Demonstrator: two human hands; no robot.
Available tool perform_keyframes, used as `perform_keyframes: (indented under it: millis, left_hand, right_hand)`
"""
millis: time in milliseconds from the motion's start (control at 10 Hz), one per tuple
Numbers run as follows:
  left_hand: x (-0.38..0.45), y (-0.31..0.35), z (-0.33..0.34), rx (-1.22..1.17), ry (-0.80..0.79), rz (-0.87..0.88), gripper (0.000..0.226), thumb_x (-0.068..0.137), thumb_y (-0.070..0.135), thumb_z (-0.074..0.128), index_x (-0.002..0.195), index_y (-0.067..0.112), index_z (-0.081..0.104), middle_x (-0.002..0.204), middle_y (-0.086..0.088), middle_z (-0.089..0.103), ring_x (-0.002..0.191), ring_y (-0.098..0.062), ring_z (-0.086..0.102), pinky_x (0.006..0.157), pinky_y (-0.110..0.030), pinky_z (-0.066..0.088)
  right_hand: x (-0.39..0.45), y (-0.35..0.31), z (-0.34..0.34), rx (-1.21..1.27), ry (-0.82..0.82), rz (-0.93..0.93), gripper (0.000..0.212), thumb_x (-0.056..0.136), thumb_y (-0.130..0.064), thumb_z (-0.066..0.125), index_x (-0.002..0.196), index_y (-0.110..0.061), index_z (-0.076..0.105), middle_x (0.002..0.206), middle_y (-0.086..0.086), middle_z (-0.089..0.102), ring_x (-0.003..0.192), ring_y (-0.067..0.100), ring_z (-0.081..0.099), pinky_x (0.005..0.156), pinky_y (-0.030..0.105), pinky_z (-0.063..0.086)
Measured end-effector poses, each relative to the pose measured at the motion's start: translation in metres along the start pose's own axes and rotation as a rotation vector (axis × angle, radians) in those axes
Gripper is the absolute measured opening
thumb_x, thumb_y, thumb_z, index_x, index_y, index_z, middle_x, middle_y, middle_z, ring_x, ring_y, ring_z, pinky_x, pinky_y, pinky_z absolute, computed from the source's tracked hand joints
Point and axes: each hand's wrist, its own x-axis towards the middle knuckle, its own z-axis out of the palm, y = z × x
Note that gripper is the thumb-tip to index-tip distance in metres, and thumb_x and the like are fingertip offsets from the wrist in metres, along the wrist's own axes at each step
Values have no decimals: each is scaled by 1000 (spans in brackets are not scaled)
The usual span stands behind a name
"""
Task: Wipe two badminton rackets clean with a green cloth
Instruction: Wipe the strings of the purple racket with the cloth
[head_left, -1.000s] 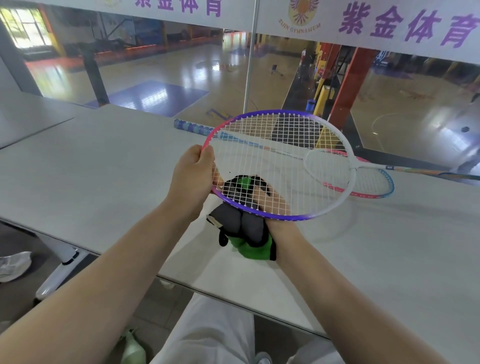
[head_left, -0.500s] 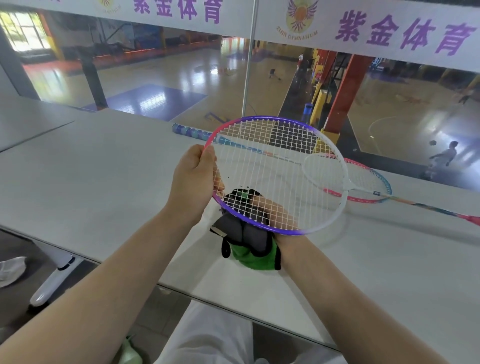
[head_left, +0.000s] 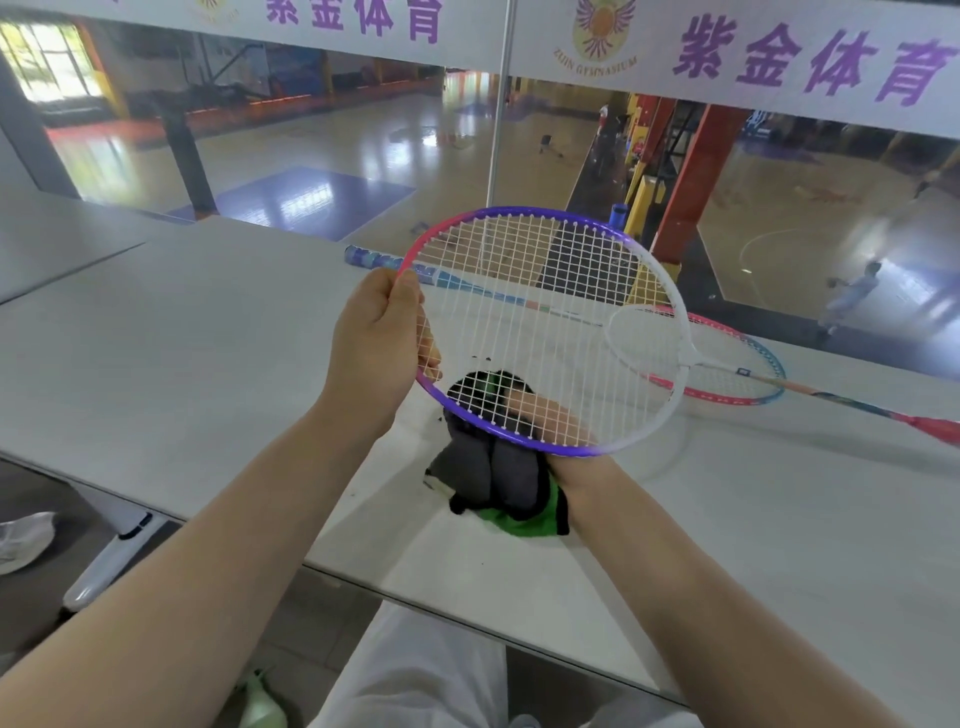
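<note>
I hold a racket with a purple, pink and white frame (head_left: 540, 214) above the table. My left hand (head_left: 376, 348) grips the left side of its frame. My right hand (head_left: 556, 415) is under the strings, clutching the bunched green and grey cloth (head_left: 506, 483) against the lower rim. This racket's shaft runs right to a red grip (head_left: 935, 427). A second racket with a pink and blue frame (head_left: 727, 400) lies flat on the table behind, its blue grip (head_left: 371, 258) pointing left.
The grey table (head_left: 182, 364) stretches left and right; its near edge runs just above my white trousers (head_left: 415, 675). Small dark specks lie on the tabletop near the cloth. Behind the table a glass barrier overlooks a gym floor.
The held racket's head has tilted slightly. The cloth in my right hand stays at the lower rim, and my left hand keeps its hold.
</note>
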Motion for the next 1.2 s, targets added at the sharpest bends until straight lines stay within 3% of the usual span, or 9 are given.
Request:
perform_keyframes:
  millis: [100,200,300,500,800,1000,1100,1200]
  left_hand:
    - [4,1,-3,7,11,1,29,105,24,34,85,10,48,46,7,47,40,-7,47,44,-21,47]
    - [10,3,-4,-24,45,-16,27,104,20,35,83,10,49,48,5,47,40,-8,47,43,-22,46]
    - [17,4,-6,-31,71,-33,25,103,21,35,89,8,51,54,-1,48,40,-10,47,44,-23,47]
    - [18,0,-5,16,68,-39,25,104,23,35,92,9,52,57,-1,49,41,-7,48,45,-22,49]
    - [7,-5,2,54,31,-31,26,105,25,34,88,11,48,52,6,49,41,-5,48,47,-23,49]
    - [1,-6,1,99,32,46,28,105,28,34,91,8,48,64,-3,51,47,-9,52,49,-30,52]
    - [0,-9,0,137,21,64,28,105,30,35,83,18,46,67,-2,53,57,-16,54,59,-42,57]
    - [-2,-8,0,132,4,39,27,105,29,35,83,17,46,67,-2,53,52,-10,54,52,-32,55]
  right_hand:
    - [-64,-39,16,-176,-200,63,26,94,-10,59,69,-16,60,69,1,63,61,11,60,53,20,50]
    - [-66,-43,7,-483,-272,-22,15,88,-17,64,74,-17,68,73,0,71,69,12,67,66,27,55]
    - [-72,-52,-6,-873,-349,-89,15,84,-24,64,95,-21,73,93,-3,74,88,10,70,84,29,57]
    - [-109,-84,-21,-1320,-431,-223,15,88,-30,59,100,-33,68,96,-18,69,89,-4,62,89,25,51]
    - [-93,-130,6,-1086,-65,-667,8,82,-32,72,89,-32,68,85,-16,68,81,-2,62,73,20,52]
    - [-64,-119,28,-1136,35,-729,12,81,-31,72,91,-31,65,86,-16,63,81,1,58,71,22,49]
    - [-60,-110,33,-1218,88,-773,14,80,-31,70,92,-27,63,88,-12,61,82,7,58,72,30,51]
    - [-60,-109,27,-1210,84,-756,11,84,-27,69,92,-25,62,87,-12,60,80,5,56,69,24,49]
